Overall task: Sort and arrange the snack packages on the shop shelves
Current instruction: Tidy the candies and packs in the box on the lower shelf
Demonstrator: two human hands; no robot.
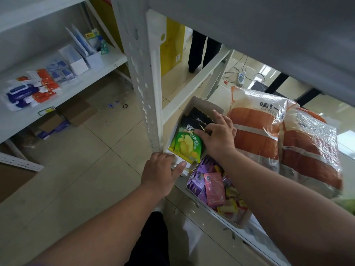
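Observation:
A white cardboard box (201, 103) stands at the left end of the lower shelf. Inside it stand a green chip packet (185, 146) in front and black snack packets (198, 117) behind. My right hand (218, 134) reaches into the box, its fingers curled onto the top of a black packet. My left hand (161, 172) grips the box's front edge, thumb on its front face. Beside it, a second open box (194, 194) holds several small purple, pink and yellow sachets (214, 188).
Two large orange-and-white bags (257, 135) lie on the shelf to the right. A perforated white shelf post (143, 89) stands left of the box. The left shelf unit (80, 83) carries wipes packs and white boxes. Cardboard boxes lie on the tiled floor.

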